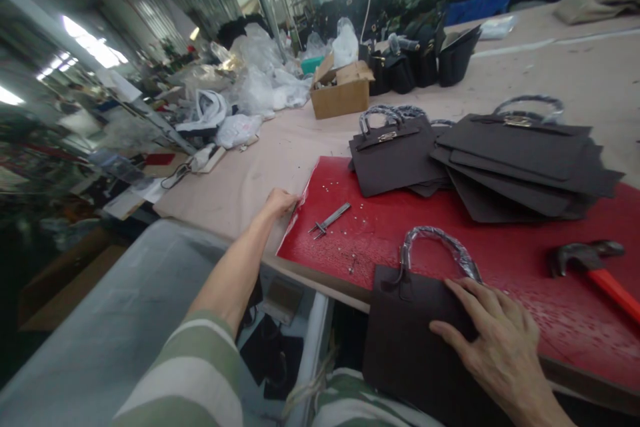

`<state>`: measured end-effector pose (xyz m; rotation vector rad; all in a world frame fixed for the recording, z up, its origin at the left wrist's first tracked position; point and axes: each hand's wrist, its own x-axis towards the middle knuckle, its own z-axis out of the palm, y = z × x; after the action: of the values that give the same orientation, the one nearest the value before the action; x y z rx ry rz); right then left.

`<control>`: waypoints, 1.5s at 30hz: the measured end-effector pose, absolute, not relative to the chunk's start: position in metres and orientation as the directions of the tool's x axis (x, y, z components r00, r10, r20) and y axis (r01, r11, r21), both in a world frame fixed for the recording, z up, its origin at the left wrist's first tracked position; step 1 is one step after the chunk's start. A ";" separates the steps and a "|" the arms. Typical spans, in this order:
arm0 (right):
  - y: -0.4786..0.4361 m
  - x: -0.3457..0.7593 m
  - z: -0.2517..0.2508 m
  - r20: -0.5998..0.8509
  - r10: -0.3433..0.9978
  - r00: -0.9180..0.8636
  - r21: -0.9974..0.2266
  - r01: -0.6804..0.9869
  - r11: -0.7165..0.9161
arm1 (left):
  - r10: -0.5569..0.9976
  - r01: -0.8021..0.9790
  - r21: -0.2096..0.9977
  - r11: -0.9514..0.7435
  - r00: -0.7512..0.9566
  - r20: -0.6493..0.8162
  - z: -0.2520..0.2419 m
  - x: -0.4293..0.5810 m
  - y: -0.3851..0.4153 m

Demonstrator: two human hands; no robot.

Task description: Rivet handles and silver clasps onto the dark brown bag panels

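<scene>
My left hand (281, 203) is closed at the left edge of a red cutting mat (370, 240), its fingertips on the mat's whitish rim and partly hidden. Under my right hand (495, 330) lies a dark brown handbag panel (410, 340), which hangs over the table's front edge towards my lap. The fingers are spread flat on it, below its plastic-wrapped handle (437, 235). On the mat between my hands rests a metal tool with a sliding crosspiece (330, 219), with small bits scattered around it.
More handbag panels (395, 157) lie at the mat's back, beside a larger fanned stack (520, 160). A claw hammer (600, 273) with an orange handle is at the right. Behind stand a cardboard box (340, 97), black bags (457, 57) and clear plastic bags (270, 73).
</scene>
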<state>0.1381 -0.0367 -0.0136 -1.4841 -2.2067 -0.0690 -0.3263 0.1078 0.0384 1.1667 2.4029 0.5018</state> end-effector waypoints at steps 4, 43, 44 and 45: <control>-0.036 0.139 -0.015 0.410 0.860 -0.304 -0.190 0.894 0.406 | 0.764 0.554 0.535 0.638 -0.545 -0.346 0.027 -0.340 0.112; -0.052 0.127 0.014 0.174 0.955 -0.242 -0.364 0.885 0.291 | 0.783 0.455 0.663 0.594 -0.515 -0.349 0.027 -0.360 0.085; -0.052 0.127 0.014 0.174 0.955 -0.240 -0.369 0.883 0.289 | 0.780 0.376 0.730 0.571 -0.525 -0.339 0.029 -0.361 0.080; -0.053 0.127 0.013 0.177 0.955 -0.238 -0.373 0.881 0.289 | 0.784 0.328 0.771 0.545 -0.525 -0.331 0.032 -0.360 0.075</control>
<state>0.1273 -0.0527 0.0132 -1.6547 -2.1975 0.2759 -0.3603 0.0751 0.0323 0.8926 2.0986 0.8576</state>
